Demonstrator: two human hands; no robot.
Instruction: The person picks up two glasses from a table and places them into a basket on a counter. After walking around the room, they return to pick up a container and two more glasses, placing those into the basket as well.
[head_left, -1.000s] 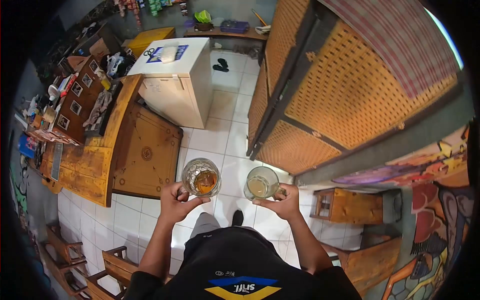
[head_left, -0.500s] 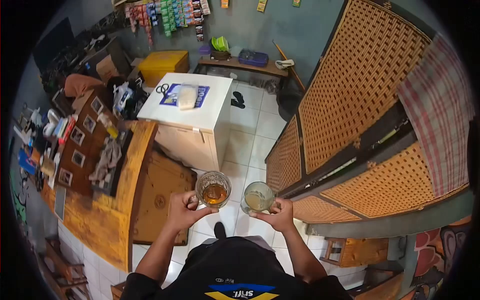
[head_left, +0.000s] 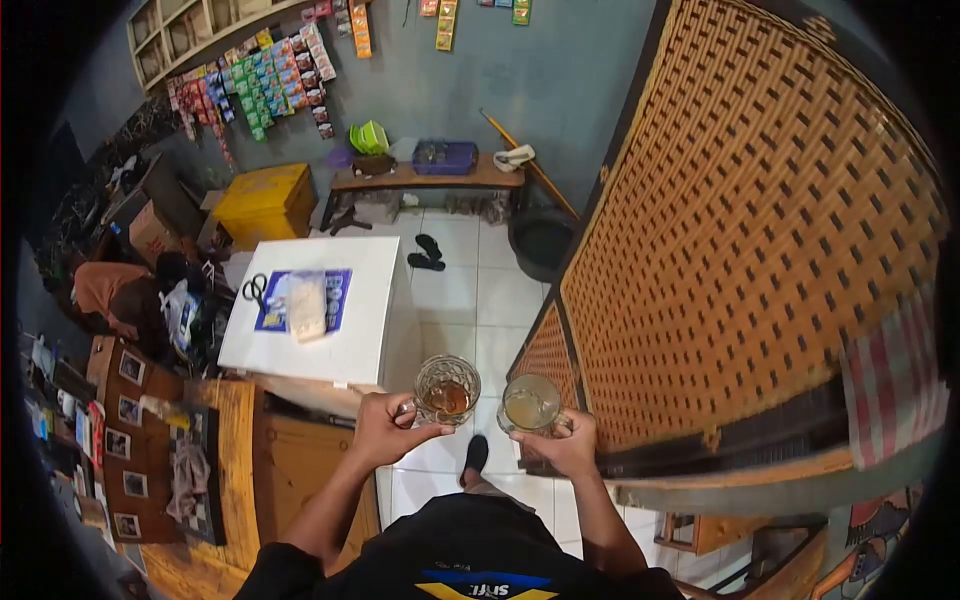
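My left hand (head_left: 388, 432) is closed round the handle of a dimpled glass mug (head_left: 447, 388) that has a little amber-brown liquid in the bottom. Level with it, my right hand (head_left: 567, 440) grips a second glass mug (head_left: 530, 403) by its handle; a pale, cloudy liquid lies inside that one. Both mugs are upright and a short gap apart, held out in front of my body above the tiled floor.
Ahead on the left stands a white chest freezer (head_left: 365, 300) with scissors (head_left: 255, 290) and a clear bag on top. A woven screen (head_left: 740, 240) lines the right side. Black sandals (head_left: 427, 252), a dark tub (head_left: 540, 245) and a low bench (head_left: 345, 183) are farther ahead. A wooden counter (head_left: 236, 470) is at left.
I have moved forward, with both mugs still in my hands. The freezer, bench and screen appear closer, and one foot now shows ahead of me.
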